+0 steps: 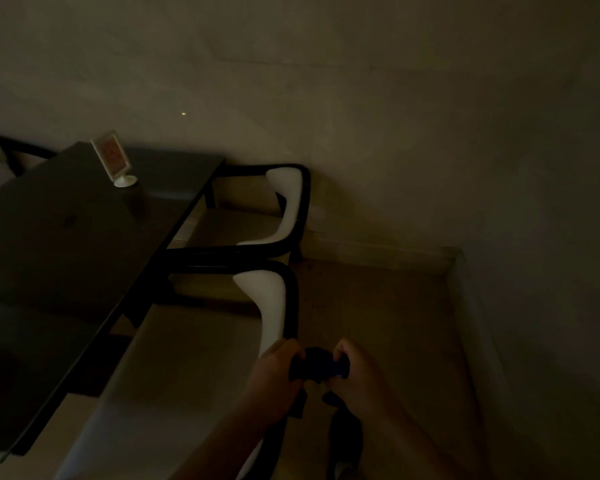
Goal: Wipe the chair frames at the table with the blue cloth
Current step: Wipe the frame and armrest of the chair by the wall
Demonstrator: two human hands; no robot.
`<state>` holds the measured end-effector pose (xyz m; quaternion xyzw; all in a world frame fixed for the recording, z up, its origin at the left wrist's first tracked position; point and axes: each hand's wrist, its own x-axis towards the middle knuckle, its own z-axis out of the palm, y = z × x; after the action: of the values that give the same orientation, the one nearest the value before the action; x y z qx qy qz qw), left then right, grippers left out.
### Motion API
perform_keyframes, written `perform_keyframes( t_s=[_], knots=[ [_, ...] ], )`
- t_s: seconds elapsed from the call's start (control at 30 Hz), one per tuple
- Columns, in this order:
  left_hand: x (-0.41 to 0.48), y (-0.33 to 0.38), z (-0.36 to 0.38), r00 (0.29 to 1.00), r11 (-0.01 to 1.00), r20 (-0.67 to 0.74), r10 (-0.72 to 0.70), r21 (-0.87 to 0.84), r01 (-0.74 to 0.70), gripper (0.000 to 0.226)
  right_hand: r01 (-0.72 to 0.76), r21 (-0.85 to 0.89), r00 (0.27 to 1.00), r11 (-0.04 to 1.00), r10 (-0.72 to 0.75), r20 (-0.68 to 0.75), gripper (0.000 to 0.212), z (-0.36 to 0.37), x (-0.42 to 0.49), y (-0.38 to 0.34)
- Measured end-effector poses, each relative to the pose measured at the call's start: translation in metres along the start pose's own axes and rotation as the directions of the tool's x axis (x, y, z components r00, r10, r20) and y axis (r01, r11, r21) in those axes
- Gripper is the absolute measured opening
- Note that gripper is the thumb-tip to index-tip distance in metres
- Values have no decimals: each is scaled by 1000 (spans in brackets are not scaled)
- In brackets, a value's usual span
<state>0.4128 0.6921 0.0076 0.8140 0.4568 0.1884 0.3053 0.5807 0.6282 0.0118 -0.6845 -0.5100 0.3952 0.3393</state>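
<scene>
Where the view is nearest, both forearms reach forward into a very dim room, and the two hands meet over the black frame of the closest chair. The left hand (pixel 274 372) is closed around the top rail of the near chair frame (pixel 291 306), just where the white backrest pad (pixel 269 306) ends. The right hand (pixel 355 370) is clenched on the blue cloth (pixel 317 363), which is bunched between the two hands and pressed against the rail; whether the left hand also grips part of the cloth cannot be told in this light. Below the right hand a dark shape, possibly a shoe (pixel 345 434), rests on the pale floor (pixel 395 323).

To the left of the near chair stretches the dark glossy counter (pixel 66 254), its edge running diagonally from lower left to upper right, with the chair's seat tucked partly under it.

Farther on, a second chair (pixel 300 209) of the same kind stands just beside the first, its black frame curving around another white pad, also drawn up to the counter. On the counter's far end stands a small sign holder (pixel 113 159) on a round white base, tilted slightly. Beyond the counter's far left corner, part of another chair (pixel 0 154) shows. A plain wall (pixel 361 98) closes the background, meeting the floor at a pale skirting.
</scene>
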Motion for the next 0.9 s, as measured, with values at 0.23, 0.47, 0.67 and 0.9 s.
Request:
perform_keyframes(
  t_s=[0.23,0.47,0.67,0.9],
  knots=[
    [76,-3,21,1000,999,-14,-21,27,22,16,-2,37,998,999,0,55,30,-38,71,19],
    [193,9,49,987,990,-70,-142,-12,141,16,25,9,991,1000,-25,135,26,-115,183,30],
    [258,22,55,979,981,-72,-193,-3,193,16,40,28,978,999,-45,201,28,-153,254,44],
    [316,-6,37,965,970,-106,-241,2,242,22,1,91,968,996,-24,250,32,-139,330,37]
  ],
)
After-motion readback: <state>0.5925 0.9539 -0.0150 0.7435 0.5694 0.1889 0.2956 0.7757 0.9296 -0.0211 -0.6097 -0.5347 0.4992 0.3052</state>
